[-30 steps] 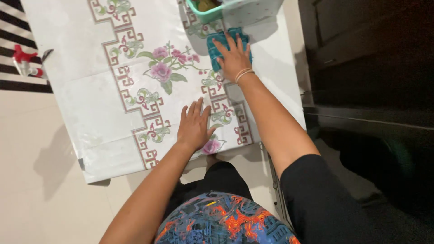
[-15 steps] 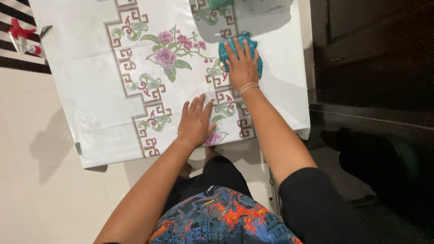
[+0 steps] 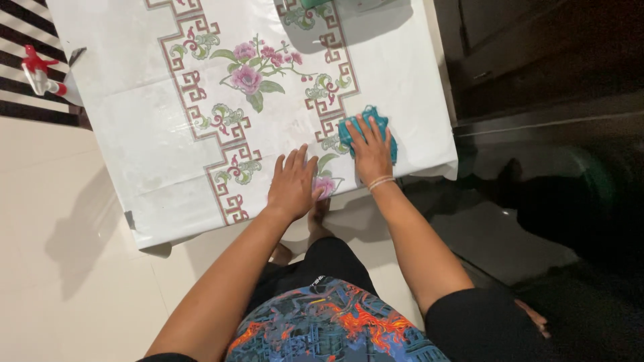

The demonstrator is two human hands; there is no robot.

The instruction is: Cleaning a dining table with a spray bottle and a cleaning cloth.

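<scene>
Far left, at the table's edge: a spray bottle (image 3: 39, 75) with a red trigger head, lying well apart from your hands. Beneath everything: a white tablecloth (image 3: 134, 134) printed with pink flowers and a brown key-pattern border, covering the table. Near the front edge: your left hand (image 3: 292, 184), fingers spread and flat, palm pressed on the cloth, gripping nothing. Just beside it to the right: your right hand (image 3: 371, 151), open and laid flat on top of a teal cleaning cloth (image 3: 349, 127), pressing it against the tablecloth rather than clutching it; a thin bracelet sits at that wrist. The teal cloth lies on the border pattern near the table's front right corner.
</scene>
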